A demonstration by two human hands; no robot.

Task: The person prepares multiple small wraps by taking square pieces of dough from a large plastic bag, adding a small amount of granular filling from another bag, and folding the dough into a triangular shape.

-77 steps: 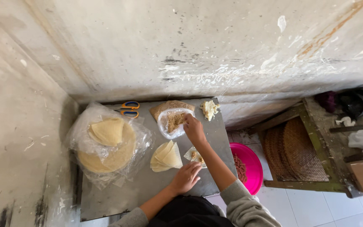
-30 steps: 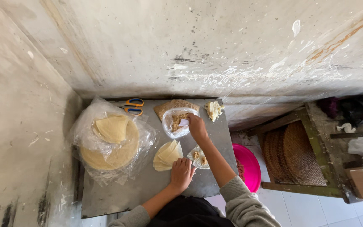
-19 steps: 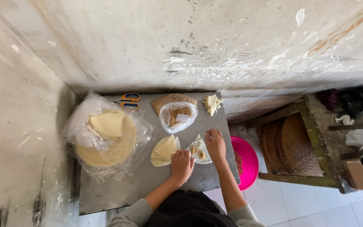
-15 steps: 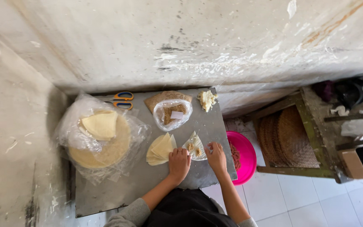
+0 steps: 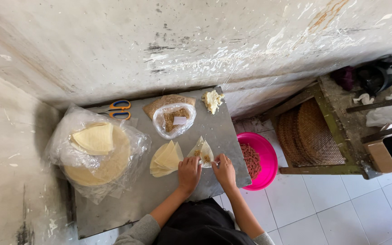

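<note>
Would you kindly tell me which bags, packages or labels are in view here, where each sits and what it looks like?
Large clear plastic bag: left side of the metal table, crumpled, around a round stack of pale yellow wrappers.
Small clear plastic bag: far middle of the table, open, holding brown filling.
White label: small rectangle lying in that small bag.
Cardboard box: far right on the floor, brown, open.
No signs or screens.
</note>
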